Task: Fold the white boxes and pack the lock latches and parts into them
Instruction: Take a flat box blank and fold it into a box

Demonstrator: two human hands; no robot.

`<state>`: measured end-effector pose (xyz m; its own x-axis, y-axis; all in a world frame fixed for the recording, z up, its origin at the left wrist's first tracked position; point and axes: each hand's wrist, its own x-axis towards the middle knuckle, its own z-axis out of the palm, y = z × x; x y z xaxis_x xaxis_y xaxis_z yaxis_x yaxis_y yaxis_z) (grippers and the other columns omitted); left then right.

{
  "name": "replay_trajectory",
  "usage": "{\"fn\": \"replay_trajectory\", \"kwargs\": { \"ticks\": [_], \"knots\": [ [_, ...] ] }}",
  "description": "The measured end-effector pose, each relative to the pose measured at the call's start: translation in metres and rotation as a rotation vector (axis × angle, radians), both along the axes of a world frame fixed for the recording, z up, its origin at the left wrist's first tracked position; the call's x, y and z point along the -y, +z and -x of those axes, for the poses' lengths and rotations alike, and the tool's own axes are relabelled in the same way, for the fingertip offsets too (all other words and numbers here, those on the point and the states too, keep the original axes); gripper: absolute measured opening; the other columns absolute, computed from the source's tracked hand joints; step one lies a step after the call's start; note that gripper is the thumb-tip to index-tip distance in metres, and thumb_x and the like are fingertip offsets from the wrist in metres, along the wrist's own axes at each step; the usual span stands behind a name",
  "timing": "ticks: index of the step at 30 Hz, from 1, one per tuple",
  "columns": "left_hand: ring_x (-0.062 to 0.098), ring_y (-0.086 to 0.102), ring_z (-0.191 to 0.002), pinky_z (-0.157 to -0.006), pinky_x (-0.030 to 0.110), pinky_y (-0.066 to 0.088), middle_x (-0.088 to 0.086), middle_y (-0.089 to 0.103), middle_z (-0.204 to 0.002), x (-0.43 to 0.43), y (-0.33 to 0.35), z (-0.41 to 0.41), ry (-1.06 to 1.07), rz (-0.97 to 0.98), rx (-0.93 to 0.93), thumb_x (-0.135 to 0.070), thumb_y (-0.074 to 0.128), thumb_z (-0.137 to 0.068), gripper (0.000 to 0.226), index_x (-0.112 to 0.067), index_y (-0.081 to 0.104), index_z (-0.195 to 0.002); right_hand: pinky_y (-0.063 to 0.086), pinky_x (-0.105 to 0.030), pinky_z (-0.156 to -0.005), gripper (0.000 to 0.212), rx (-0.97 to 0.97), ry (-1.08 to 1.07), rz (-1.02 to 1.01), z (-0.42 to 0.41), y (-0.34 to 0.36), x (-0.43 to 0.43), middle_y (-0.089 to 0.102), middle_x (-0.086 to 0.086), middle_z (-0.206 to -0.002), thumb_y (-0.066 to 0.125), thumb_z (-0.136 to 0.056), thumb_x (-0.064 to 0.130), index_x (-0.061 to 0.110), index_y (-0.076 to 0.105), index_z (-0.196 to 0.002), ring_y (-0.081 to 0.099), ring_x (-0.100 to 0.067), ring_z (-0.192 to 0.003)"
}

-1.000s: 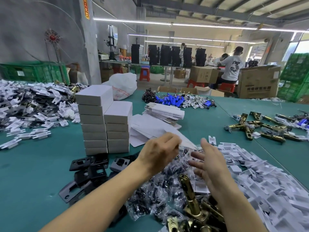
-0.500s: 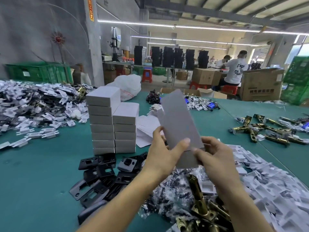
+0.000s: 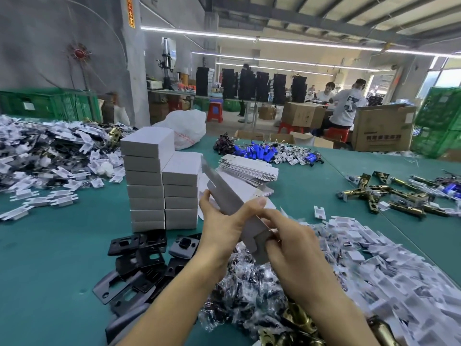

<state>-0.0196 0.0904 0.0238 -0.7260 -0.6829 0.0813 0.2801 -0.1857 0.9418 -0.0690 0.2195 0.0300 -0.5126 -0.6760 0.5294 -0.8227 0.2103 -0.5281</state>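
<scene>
Left pile: loose white card bits and dark parts [image 3: 50, 156] heaped on the green tabletop [image 3: 45, 270], none packed yet.
Folded boxes: roughly a dozen closed white boxes [image 3: 149, 181] in two touching stacks. Can't tell if they're filled.
Black plates: strike plates [image 3: 139, 255] lying loose just in front of the stacks.
Left hand: left hand [image 3: 224, 228] curled round the upper part of a flat box blank [image 3: 225, 194], held up off the tabletop.
Right hand: right hand [image 3: 291, 243] pinching the blank's lower flap. I'd say the folding is only just starting.
Flat blanks: a stack of flat blanks [image 3: 249, 171] just behind, so plenty left.
Latches: brass latches [image 3: 389, 193] loose at far right.
</scene>
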Motion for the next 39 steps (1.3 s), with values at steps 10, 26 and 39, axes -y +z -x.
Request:
{"fn": "replay_trajectory", "kwargs": {
  "ticks": [10, 26, 39],
  "knots": [
    [0.022, 0.075, -0.087, -0.066, 0.040, 0.061, 0.002, 0.070, -0.120, 0.003, -0.001, -0.002, -0.017, -0.197, -0.010, -0.069, 0.083, -0.037, 0.122, -0.051, 0.023, -0.142, 0.035, -0.018, -0.055, 0.058, -0.041, 0.129, -0.119, -0.006, 0.006, 0.002, 0.053, 0.024, -0.066, 0.052, -0.083, -0.003, 0.053, 0.049, -0.097, 0.049, -0.001, -0.061],
    [0.023, 0.074, -0.082, -0.059, 0.040, 0.058, 0.008, 0.074, -0.110, 0.006, 0.005, -0.003, -0.040, -0.348, -0.007, -0.056, 0.086, -0.038, 0.105, -0.026, 0.048, -0.131, 0.057, -0.042, -0.063, 0.064, -0.239, -0.072, 0.093, -0.008, 0.005, 0.001, 0.072, 0.000, -0.107, 0.062, -0.078, -0.013, 0.026, 0.065, -0.128, 0.069, -0.024, -0.083],
    [0.018, 0.068, -0.087, -0.067, 0.031, 0.060, 0.000, 0.065, -0.101, -0.001, -0.010, -0.006, 0.122, 0.404, -0.106, -0.024, 0.085, -0.055, 0.085, -0.061, 0.038, -0.115, 0.048, -0.009, -0.074, 0.050, 0.182, 0.017, 0.186, 0.008, 0.023, -0.017, 0.058, 0.028, -0.120, 0.057, -0.092, 0.010, 0.051, 0.054, -0.121, 0.059, 0.007, -0.106]
  ]
}}
